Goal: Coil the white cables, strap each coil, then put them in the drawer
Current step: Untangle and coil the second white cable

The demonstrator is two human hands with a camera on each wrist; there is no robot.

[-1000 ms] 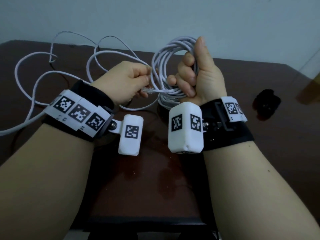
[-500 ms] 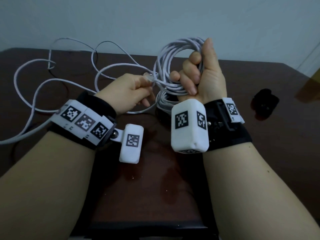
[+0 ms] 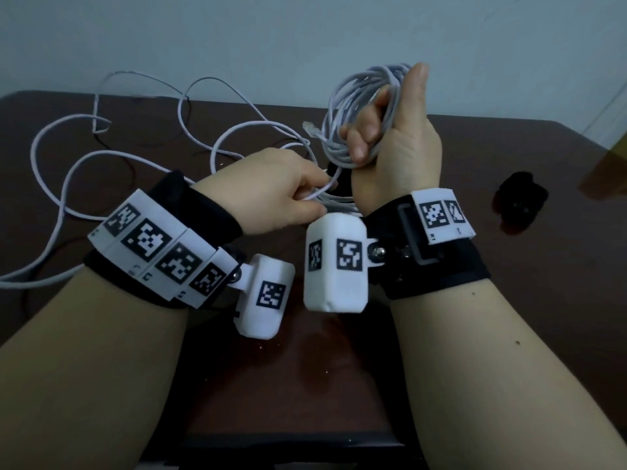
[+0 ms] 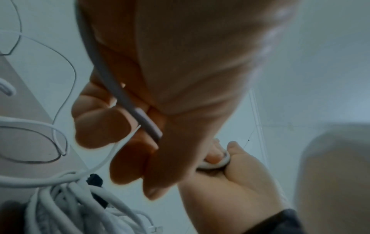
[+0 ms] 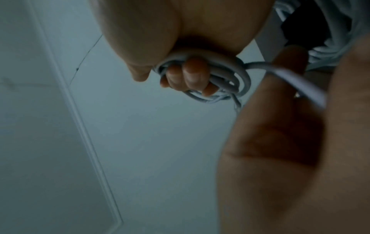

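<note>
Coiling in progress. The right hand [image 3: 393, 140] is raised upright with its fingers curled through a coil [image 3: 359, 96] of white cable, thumb pointing to 12 o'clock; the loops hang from the fist toward 6 o'clock, above the worktop [image 3: 509, 317]. The left hand [image 3: 271, 191], at 9 o'clock of the right wrist, pinches a single strand [image 3: 320, 193] between thumb and fingertips, close beneath the coil. A clear plug [image 3: 310, 127] juts from the bundle at its 9 o'clock side. The uncoiled cable [image 3: 84, 171] sprawls in wide loops over the worktop toward 10 o'clock. A dark object [image 3: 519, 205] lies at 3 o'clock; whether it is a strap cannot be told. No drawer is in view.

Judgement: for a neat coil, the left hand should feed each turn at the same loop size, letting the strand roll to shed twist, while the right hand opens only enough to admit it. The sprawled loops cross one another and may snag if pulled fast.
</note>
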